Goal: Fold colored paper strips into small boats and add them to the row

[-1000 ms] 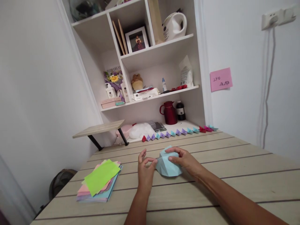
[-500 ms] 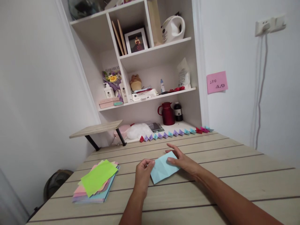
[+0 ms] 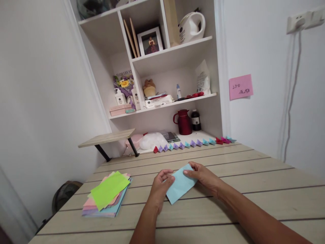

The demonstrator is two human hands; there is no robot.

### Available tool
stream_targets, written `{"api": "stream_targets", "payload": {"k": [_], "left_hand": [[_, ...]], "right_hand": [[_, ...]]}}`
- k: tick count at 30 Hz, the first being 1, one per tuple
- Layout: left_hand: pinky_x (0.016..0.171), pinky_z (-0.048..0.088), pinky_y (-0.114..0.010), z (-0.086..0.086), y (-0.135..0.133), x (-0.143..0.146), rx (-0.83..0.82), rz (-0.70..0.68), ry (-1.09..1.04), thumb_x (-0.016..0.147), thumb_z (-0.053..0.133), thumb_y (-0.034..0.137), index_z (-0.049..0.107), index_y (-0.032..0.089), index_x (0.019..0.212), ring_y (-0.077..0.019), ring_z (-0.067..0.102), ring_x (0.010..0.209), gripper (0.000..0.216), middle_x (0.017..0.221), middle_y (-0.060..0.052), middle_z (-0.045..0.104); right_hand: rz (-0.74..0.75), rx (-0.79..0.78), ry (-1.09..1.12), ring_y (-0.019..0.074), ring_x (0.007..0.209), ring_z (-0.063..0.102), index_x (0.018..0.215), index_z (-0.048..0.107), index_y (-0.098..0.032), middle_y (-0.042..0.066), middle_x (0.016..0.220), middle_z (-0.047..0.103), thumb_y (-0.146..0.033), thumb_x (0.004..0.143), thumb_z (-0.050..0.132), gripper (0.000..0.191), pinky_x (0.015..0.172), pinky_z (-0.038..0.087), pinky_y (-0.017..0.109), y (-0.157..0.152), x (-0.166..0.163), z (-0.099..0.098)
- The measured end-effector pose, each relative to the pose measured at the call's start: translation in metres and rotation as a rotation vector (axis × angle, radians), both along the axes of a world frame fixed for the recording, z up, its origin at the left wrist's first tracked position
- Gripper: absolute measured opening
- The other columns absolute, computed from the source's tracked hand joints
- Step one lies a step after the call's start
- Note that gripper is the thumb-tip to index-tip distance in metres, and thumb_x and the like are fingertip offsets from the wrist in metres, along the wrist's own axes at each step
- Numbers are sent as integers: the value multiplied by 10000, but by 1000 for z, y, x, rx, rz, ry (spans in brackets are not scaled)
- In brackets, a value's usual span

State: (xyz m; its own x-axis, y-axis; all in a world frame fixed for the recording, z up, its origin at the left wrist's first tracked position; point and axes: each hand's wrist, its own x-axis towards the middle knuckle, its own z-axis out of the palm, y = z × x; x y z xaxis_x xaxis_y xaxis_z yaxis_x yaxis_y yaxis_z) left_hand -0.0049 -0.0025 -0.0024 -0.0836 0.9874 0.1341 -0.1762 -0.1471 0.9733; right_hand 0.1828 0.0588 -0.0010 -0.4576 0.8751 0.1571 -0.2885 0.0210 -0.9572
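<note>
A light-blue sheet of folded paper (image 3: 180,185) is held between my two hands, a little above the table. My left hand (image 3: 162,185) has its thumb on the paper's left side, with the fingers curled behind that edge. At the upper right edge, my right hand (image 3: 200,174) pinches the paper, thumb on the front and fingers behind it. The side of the paper facing me looks smooth. To the left lies a stack of coloured paper (image 3: 108,195) with a bright green sheet on top.
A row of small folded paper pieces (image 3: 187,145) runs along the table's back edge. Behind stands a white shelf unit (image 3: 175,51) with a red jug (image 3: 184,122) on its lowest level. A small raised wooden stand (image 3: 108,138) is at the back left of the table (image 3: 254,200).
The blue paper shows a smoother face where creases showed before. My right fingers have closed from spread onto its edge, and my left fingers have loosened slightly. The view has shifted slightly.
</note>
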Motion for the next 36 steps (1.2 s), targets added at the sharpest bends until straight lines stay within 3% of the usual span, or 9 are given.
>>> {"api": "stream_targets", "payload": {"k": [6,11,15,19,31,36], "left_hand": [[482,322,-182,-5,5,-1,-20,137,71,553,833,432,607,146,638,-74,445,499,374,560,27,561],[477,311,-176,-4,10,-4,9,241,59,565,811,478,587,155,632,-72,427,512,399,577,30,562],[464,306,-177,-5,12,-6,18,261,29,542,820,495,583,153,617,-67,408,494,423,550,34,545],[460,308,-176,-8,14,-8,21,282,-23,531,824,516,588,144,633,-63,407,481,452,531,38,536],[564,430,-219,-11,16,-23,52,498,-273,555,817,530,612,151,776,-103,552,581,484,669,12,635],[568,435,-225,-10,14,-23,59,515,-330,534,845,490,615,145,762,-103,551,587,472,668,7,639]], "right_hand": [[15,-12,13,123,597,528,764,545,-178,-18,656,596,-329,616,820,346,567,383,250,-2,-3,1],[84,-33,19,166,784,606,1072,588,-218,5,875,672,-254,558,847,577,682,438,269,-8,-4,4],[74,-20,-22,144,668,553,848,659,-169,-10,711,645,-248,514,849,392,644,410,267,-6,-5,4],[-30,-26,-3,101,529,448,679,614,-177,-51,551,543,-297,545,826,278,562,358,259,1,-4,3],[-166,-90,72,85,476,416,696,602,-186,-59,540,505,-293,562,823,279,478,325,242,7,3,2],[-230,-132,127,79,491,443,726,598,-206,-62,566,516,-278,580,837,289,525,424,252,9,7,0]]}}
